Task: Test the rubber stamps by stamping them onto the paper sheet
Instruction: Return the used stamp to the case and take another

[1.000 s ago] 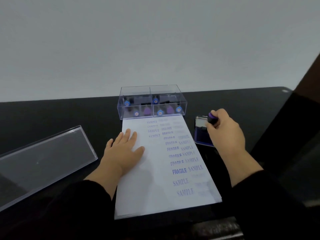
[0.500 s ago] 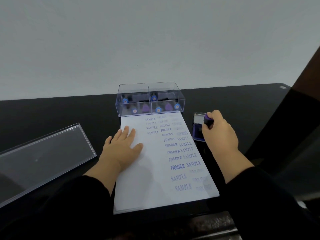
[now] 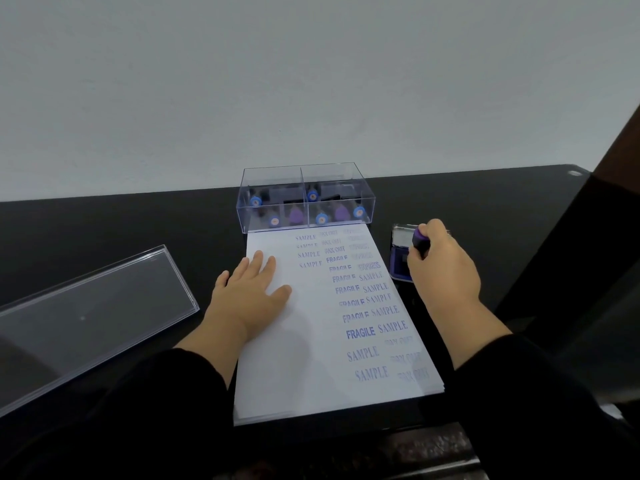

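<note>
A white paper sheet (image 3: 311, 358) lies on the black table, its right half covered with blue imprints reading SAMPLE, FRAGILE and FAX OUT. My left hand (image 3: 251, 292) rests flat on the sheet's upper left part, fingers straight. My right hand (image 3: 441, 268) grips a purple-handled rubber stamp (image 3: 420, 239) and holds it down on the blue ink pad (image 3: 398, 261), just right of the sheet. The stamp's face is hidden by my fingers.
A clear two-compartment plastic box (image 3: 304, 199) with several blue- and purple-handled stamps stands at the sheet's far edge. Its clear lid (image 3: 86, 317) lies at the left. The black table (image 3: 138, 230) meets a grey wall behind; a dark panel rises at the right.
My right hand with the stamp has stayed on the ink pad, shifting only slightly. My left hand has kept its place on the paper. The view has moved a little.
</note>
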`<state>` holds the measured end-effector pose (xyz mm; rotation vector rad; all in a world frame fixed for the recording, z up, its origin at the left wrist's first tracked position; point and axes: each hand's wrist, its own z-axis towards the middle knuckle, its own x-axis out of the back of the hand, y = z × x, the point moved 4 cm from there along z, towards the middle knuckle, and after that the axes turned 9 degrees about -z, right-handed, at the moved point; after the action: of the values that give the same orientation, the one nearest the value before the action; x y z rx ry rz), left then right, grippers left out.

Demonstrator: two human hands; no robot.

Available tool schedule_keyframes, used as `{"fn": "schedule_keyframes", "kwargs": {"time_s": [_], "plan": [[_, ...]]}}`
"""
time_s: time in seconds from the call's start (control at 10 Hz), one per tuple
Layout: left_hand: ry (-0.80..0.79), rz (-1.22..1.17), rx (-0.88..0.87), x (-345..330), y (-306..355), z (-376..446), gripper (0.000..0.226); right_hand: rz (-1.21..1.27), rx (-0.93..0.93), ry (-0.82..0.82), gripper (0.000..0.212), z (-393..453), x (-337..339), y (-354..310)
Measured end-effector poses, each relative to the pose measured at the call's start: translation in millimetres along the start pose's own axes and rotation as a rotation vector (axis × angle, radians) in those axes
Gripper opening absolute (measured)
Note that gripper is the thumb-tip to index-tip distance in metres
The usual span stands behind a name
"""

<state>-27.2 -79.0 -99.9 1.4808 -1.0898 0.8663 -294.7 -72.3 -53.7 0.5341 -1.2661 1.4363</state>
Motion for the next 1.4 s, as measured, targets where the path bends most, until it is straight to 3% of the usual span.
{"fn": "schedule_keyframes", "kwargs": {"time_s": [1.0,1.4], "plan": [[0.008,-0.011,-0.002,-2,-1,2,0.061,0.031,-0.013,-0.023,0.02,7,5,0],[-0.008,0.006,-0.01,0,2,0,0.062,0.175,0.197,-0.084,0.016,-2,6,-45]]}}
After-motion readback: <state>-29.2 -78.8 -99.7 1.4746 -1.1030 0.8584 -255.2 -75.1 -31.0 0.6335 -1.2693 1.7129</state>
